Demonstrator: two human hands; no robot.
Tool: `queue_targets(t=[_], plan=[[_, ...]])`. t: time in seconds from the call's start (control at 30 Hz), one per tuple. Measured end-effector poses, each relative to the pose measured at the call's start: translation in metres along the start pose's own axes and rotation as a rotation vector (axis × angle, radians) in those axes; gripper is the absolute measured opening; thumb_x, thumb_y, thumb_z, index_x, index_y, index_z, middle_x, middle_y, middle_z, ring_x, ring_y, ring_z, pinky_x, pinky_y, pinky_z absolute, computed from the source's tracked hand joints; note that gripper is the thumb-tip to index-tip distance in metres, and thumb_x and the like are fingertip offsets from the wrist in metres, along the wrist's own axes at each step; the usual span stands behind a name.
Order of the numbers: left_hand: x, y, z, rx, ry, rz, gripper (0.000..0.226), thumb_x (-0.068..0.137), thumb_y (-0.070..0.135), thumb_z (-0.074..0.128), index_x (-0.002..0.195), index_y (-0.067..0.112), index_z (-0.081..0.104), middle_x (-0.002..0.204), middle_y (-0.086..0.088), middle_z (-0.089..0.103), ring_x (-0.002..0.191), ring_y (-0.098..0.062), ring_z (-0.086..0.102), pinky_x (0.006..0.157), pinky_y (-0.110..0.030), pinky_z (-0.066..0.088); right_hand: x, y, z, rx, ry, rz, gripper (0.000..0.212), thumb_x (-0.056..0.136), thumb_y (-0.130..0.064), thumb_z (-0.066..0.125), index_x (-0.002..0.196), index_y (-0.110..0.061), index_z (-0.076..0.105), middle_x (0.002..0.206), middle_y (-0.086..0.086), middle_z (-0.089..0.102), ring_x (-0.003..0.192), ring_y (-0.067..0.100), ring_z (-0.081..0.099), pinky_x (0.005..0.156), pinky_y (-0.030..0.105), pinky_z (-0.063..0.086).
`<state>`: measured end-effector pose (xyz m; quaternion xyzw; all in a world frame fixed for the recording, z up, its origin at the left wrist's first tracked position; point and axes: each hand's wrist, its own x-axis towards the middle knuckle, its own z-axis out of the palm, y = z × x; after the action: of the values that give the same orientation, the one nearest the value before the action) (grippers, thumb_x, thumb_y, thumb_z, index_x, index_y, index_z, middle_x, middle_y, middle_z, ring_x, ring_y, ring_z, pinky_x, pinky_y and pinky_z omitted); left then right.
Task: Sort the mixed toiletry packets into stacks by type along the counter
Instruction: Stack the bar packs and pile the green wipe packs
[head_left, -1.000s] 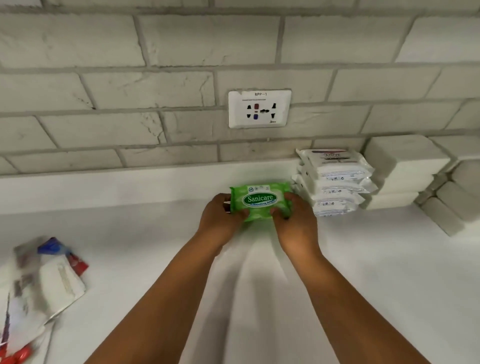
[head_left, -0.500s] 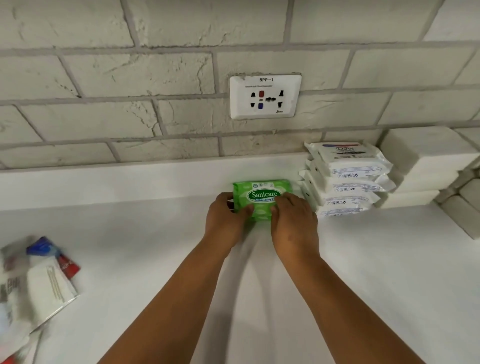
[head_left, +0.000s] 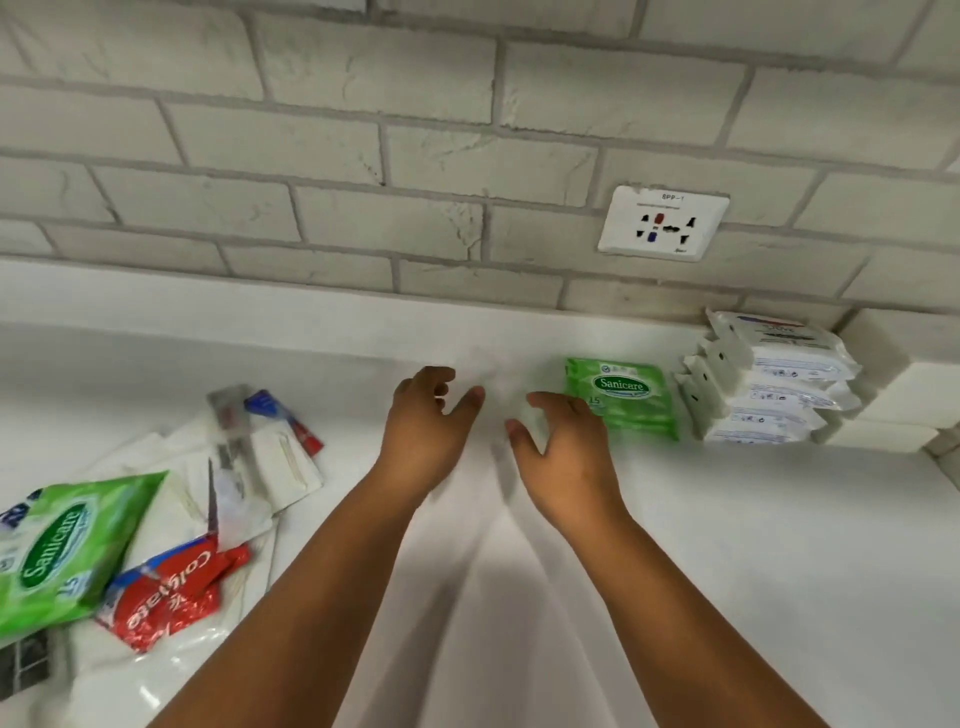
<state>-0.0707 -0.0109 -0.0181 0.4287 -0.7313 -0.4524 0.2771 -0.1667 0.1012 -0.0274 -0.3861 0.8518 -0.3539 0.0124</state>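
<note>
Nearest, at the lower left of the white counter (head_left: 701, 545), lies the mixed heap of packets (head_left: 171, 525), with a green Sanicare pack (head_left: 62, 551) and a red Colgate sachet (head_left: 166, 597) on top. Beyond it the left hand (head_left: 423, 436) and right hand (head_left: 563, 452) hover with fingers loosely spread, grasping nothing. Farther back a green Sanicare stack (head_left: 623, 397) sits by the wall, just beside the white wipes stack (head_left: 769, 384), under a wall socket (head_left: 662, 223).

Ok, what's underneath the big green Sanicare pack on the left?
The Sanicare pack lies on the mixed pile, overlapping a red Colgate packet and white packets. Whatever lies directly beneath it is covered.
</note>
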Motion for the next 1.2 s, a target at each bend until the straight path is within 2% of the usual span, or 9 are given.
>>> queue_targets(t=[0.27,0.37,0.57,0.63,0.73,0.83,0.97,1.13,1.2], plan=[[-0.044,-0.067,-0.162,0.226,0.177,0.029,0.036,0.087,0.038,0.065,0.119,0.021,0.061,0.118,0.000,0.055,0.102,-0.016,0.057,0.092,-0.035,0.048,-0.064,-0.129,0.052,0.106,-0.305,-0.108,0.044,0.092,-0.046,0.053,0.132,-0.029,0.048,0.137,-0.009,0.046,0.130,0.012,0.038,0.103,0.022,0.033],[-0.053,-0.095,-0.220,0.328,0.179,0.001,0.035,0.088,0.036,0.064,0.120,0.022,0.060,0.118,-0.002,0.055,0.103,-0.018,0.058,0.093,-0.034,0.047,-0.084,-0.175,0.081,0.134,-0.392,-0.100,0.043,0.091,-0.047,0.053,0.131,-0.030,0.049,0.134,-0.008,0.048,0.124,0.010,0.044,0.094,0.018,0.037],[-0.055,-0.151,-0.301,0.644,0.075,-0.189,0.049,0.090,0.044,0.058,0.128,0.013,0.053,0.125,-0.010,0.053,0.114,-0.030,0.053,0.092,-0.038,0.046,-0.120,-0.235,0.140,0.195,-0.535,-0.008,0.040,0.091,-0.040,0.059,0.124,-0.019,0.056,0.114,-0.002,0.063,0.100,0.010,0.059,0.087,0.024,0.049],[-0.054,-0.164,-0.314,0.727,0.025,-0.268,0.050,0.090,0.051,0.053,0.120,0.011,0.056,0.117,-0.011,0.058,0.110,-0.030,0.055,0.089,-0.038,0.047,-0.125,-0.250,0.156,0.139,-0.542,0.010,0.041,0.091,-0.039,0.058,0.124,-0.014,0.058,0.108,0.001,0.066,0.096,0.013,0.060,0.082,0.021,0.045],[-0.054,-0.175,-0.317,0.783,-0.045,-0.263,0.044,0.092,0.054,0.046,0.088,0.012,0.057,0.093,-0.008,0.059,0.094,-0.028,0.058,0.079,-0.036,0.049,-0.129,-0.263,0.171,0.083,-0.524,0.029,0.036,0.091,-0.038,0.058,0.114,-0.010,0.063,0.103,0.004,0.069,0.093,0.018,0.062,0.078,0.023,0.045],[-0.059,-0.178,-0.315,0.734,-0.011,-0.203,0.036,0.094,0.049,0.045,0.080,0.016,0.052,0.089,-0.006,0.055,0.091,-0.027,0.056,0.077,-0.037,0.049,-0.132,-0.269,0.179,0.090,-0.493,0.043,0.028,0.091,-0.036,0.059,0.099,-0.011,0.067,0.085,0.001,0.069,0.077,0.015,0.063,0.071,0.029,0.052],[-0.062,-0.184,-0.314,0.637,0.051,-0.109,0.034,0.096,0.044,0.046,0.090,0.013,0.058,0.095,-0.007,0.058,0.093,-0.026,0.054,0.078,-0.036,0.046,-0.135,-0.269,0.186,0.192,-0.462,0.149,0.025,0.088,-0.031,0.065,0.103,-0.011,0.065,0.087,0.001,0.068,0.081,0.017,0.066,0.077,0.036,0.056],[-0.062,-0.164,-0.320,0.119,0.025,-0.066,0.020,0.093,0.041,0.055,0.105,0.025,0.052,0.085,0.006,0.065,0.073,-0.009,0.064,0.055,-0.019,0.047,-0.138,-0.269,0.183,0.568,-0.424,0.381,0.019,0.086,-0.024,0.069,0.103,-0.017,0.061,0.090,0.000,0.071,0.081,0.016,0.070,0.076,0.036,0.059],[-0.059,-0.154,-0.324,-0.087,-0.038,-0.085,0.018,0.090,0.040,0.061,0.104,0.030,0.054,0.089,0.003,0.070,0.074,-0.013,0.070,0.062,-0.029,0.056,-0.136,-0.267,0.173,0.678,-0.417,0.429,0.017,0.087,-0.025,0.068,0.101,-0.020,0.060,0.091,0.001,0.072,0.079,0.014,0.071,0.071,0.030,0.059]])
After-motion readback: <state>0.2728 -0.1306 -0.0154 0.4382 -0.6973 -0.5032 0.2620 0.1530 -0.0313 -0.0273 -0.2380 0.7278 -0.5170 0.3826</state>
